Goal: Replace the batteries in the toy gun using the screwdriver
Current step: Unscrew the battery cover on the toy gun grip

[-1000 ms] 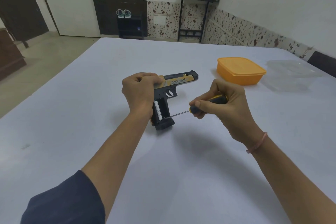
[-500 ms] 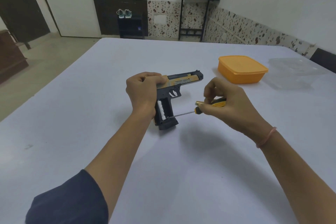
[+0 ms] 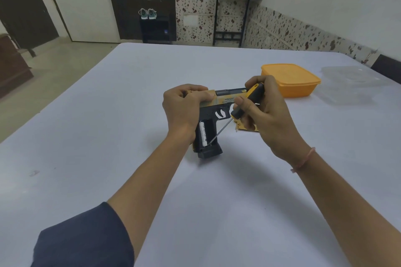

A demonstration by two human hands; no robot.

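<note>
toy gun [image 3: 225, 99] | screwdriver [image 3: 235, 115] now steeper in right hand [image 3: 269, 119] | tip at battery [image 3: 202, 134]

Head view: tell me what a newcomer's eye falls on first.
The toy gun stands on its grip mid-table, held by the left hand, a white battery showing in its open grip. The right hand holds the screwdriver, tip by that battery. An orange container sits farther right.

The right hand [image 3: 267, 115] now sits higher, tilting the screwdriver [image 3: 252, 97] steeply instead of nearly level. Its tip now points down into the open grip of the toy gun [image 3: 225, 99].
</note>
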